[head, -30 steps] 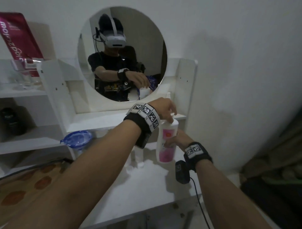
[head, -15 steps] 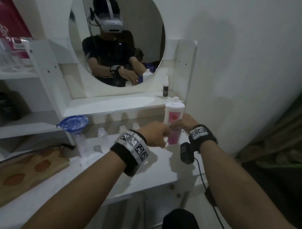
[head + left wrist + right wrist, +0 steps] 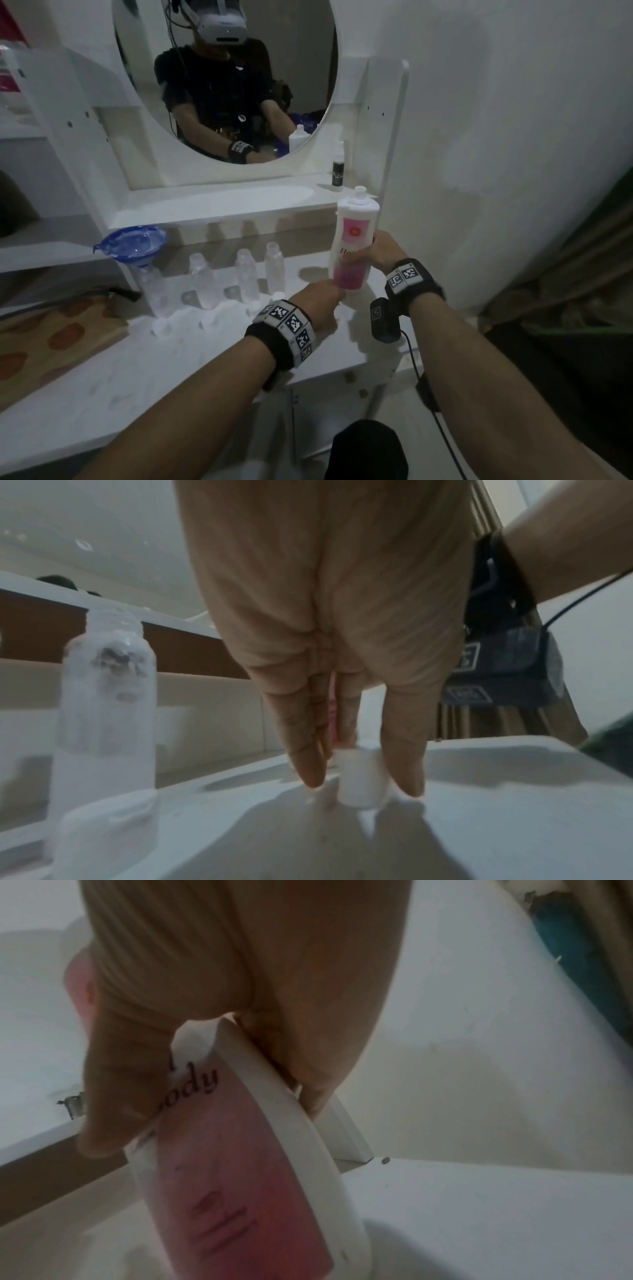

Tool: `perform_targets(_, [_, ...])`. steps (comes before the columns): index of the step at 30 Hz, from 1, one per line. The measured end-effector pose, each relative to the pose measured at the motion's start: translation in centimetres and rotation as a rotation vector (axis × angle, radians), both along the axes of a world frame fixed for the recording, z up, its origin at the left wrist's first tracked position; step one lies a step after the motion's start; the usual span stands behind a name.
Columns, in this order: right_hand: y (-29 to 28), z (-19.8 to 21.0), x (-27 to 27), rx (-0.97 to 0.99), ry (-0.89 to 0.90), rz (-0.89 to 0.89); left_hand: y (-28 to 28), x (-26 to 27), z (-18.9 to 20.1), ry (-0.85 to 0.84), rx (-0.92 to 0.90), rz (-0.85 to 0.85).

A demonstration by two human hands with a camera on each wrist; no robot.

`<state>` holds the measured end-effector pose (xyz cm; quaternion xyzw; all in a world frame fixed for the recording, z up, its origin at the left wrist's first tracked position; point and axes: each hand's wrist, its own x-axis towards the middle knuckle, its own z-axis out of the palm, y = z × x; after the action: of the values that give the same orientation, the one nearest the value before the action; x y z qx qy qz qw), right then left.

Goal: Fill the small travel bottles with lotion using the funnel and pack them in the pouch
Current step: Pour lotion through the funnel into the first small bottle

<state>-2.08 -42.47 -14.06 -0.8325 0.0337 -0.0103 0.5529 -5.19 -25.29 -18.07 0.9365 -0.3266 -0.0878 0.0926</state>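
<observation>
My right hand grips a white and pink lotion bottle upright just above the white table; its neck is uncapped. The right wrist view shows thumb and fingers round the bottle. My left hand is low beside the bottle's base. In the left wrist view its fingertips pinch a small white cap that touches the tabletop. A blue funnel sits in one clear travel bottle. Three more open travel bottles stand in a row to its right.
Small white caps lie in front of the travel bottles. A wooden board lies at the table's left. A slim spray bottle stands on the shelf under the round mirror. A wall is close on the right.
My left hand came off the top of the lotion bottle and went down to the tabletop with the white cap. The bottle's neck now stands bare. The head view tilted down.
</observation>
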Motion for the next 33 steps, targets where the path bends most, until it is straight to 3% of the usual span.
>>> perform_targets(5, [0.6, -0.1, -0.3, -0.021, -0.056, -0.068, 3.3, -1.9, 4.1, -0.013, -0.052, -0.039])
perform_targets(11, [1.8, 3.0, -1.5, -0.077, -0.15, -0.105, 11.7, -4.3, 11.7, 0.02, -0.191, 0.085])
perform_targets(15, [3.9, 7.9, -1.5, -0.223, -0.329, -0.053, 19.3, -5.4, 16.4, -0.126, -0.268, 0.262])
perform_targets(18, [7.0, 11.5, -0.8, -0.467, -0.461, 0.017, 25.4, -4.5, 18.3, -0.28, -0.359, 0.484])
perform_targets(21, [10.6, 13.9, 0.2, -0.692, -0.534, 0.077, 30.3, -3.0, 18.3, -0.294, -0.351, 0.692])
perform_targets(24, [14.1, 15.4, 1.1, -0.878, -0.544, 0.142, 32.8, -1.9, 16.6, -0.124, -0.239, 0.806])
perform_targets(27, [17.0, 15.7, 2.1, -0.978, -0.477, 0.193, 33.4, -1.3, 14.7, 0.048, -0.27, 0.859])
perform_targets(33, [21.3, 15.4, 3.7, -1.127, -0.44, 0.265, 33.3, -0.5, 12.4, 0.231, -0.447, 0.892])
